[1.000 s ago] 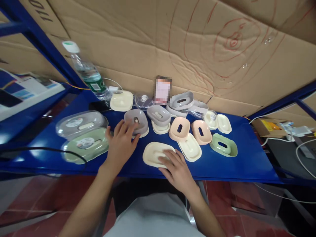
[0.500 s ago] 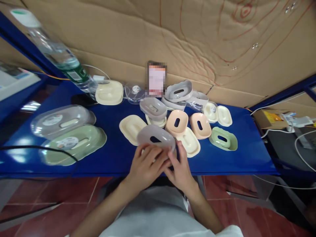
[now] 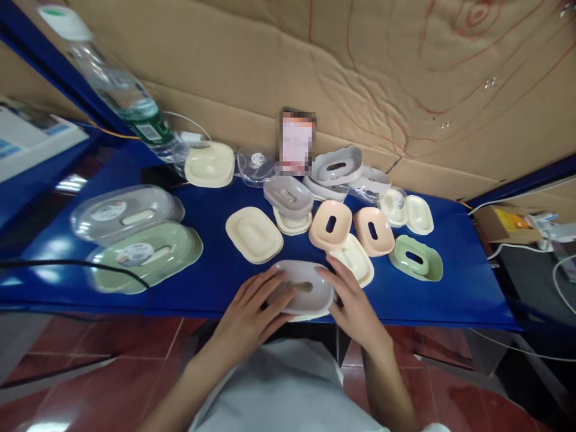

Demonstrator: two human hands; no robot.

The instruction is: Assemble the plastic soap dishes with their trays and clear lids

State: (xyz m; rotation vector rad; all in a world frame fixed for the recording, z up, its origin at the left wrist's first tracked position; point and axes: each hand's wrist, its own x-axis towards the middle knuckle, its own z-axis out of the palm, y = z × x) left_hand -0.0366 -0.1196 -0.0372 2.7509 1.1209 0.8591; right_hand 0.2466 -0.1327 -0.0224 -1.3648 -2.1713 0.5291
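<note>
A grey plastic dish with an oval slot (image 3: 317,302) sits at the table's front edge, with a cream rim showing beneath it. My left hand (image 3: 254,306) grips its left side, fingers reaching over the top near the slot. On the other side, my right hand (image 3: 357,309) holds the right end, fingertips on the upper rim. Just beyond lies a cream oval tray (image 3: 254,235). Another cream piece (image 3: 357,261) is close to my right fingers, partly under a peach slotted dish (image 3: 330,225).
More pieces stand around: a second peach dish (image 3: 374,231), a green slotted dish (image 3: 416,258), and grey dishes (image 3: 337,165) at the back. Clear-lidded grey (image 3: 126,213) and green (image 3: 148,258) containers lie left. A tall water bottle (image 3: 130,99) and a blurred-out phone-like screen (image 3: 297,144) stand behind.
The grey slotted dish has come down from a tilted, raised pose to lie flatter, nearer the table's front edge. My hands have spread apart to its two sides. The view has shifted slightly.
</note>
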